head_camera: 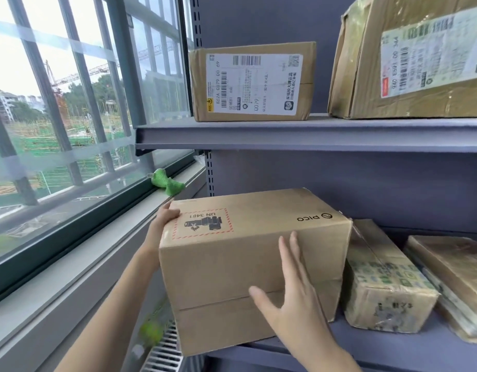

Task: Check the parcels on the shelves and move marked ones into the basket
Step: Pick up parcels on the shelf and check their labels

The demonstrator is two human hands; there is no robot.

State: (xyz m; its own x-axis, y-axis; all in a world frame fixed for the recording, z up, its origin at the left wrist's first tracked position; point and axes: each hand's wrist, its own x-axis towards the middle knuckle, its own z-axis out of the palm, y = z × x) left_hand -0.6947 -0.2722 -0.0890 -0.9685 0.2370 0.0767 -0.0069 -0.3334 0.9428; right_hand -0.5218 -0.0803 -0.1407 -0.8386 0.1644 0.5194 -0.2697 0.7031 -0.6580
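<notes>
Plain brown cardboard box [248, 264] with a red-hatched UN 3481 battery mark and a PICO logo, tilted forward and jutting past the front lip of the lower grey metal shelf [393, 342]. Left hand [164, 218] curled over the far upper-left corner, thumb on top by the red mark; grip there closed round the corner only. Right hand [291, 291] flat on the near face, fingers straight and spread, thumb splayed toward the lower seam; pressing, not clasping.

Main risk, judged from this hold: nothing visibly under the box on the side away from either grip. Weight unknown; with lithium cells flagged, a drop to the floor worth avoiding. A flat palm likely to slide on smooth board if the box tips further out.

Second risk: just beyond the right grip, a taped brown parcel with green printing [382, 285] lying very close to the box's side, contact unclear. Dragging sideways could pull it askew toward the shelf lip, along with the flat wrapped parcel [452, 277] farther that way.

Beyond the left grip, a windowsill with a green knobbly toy [166, 182]; a wide swing there could knock it off.

Basket not in view, so carry path not judgeable. Two labelled cardboard boxes [252, 81] and [417, 57] on the upper shelf, well apart from both hands.
</notes>
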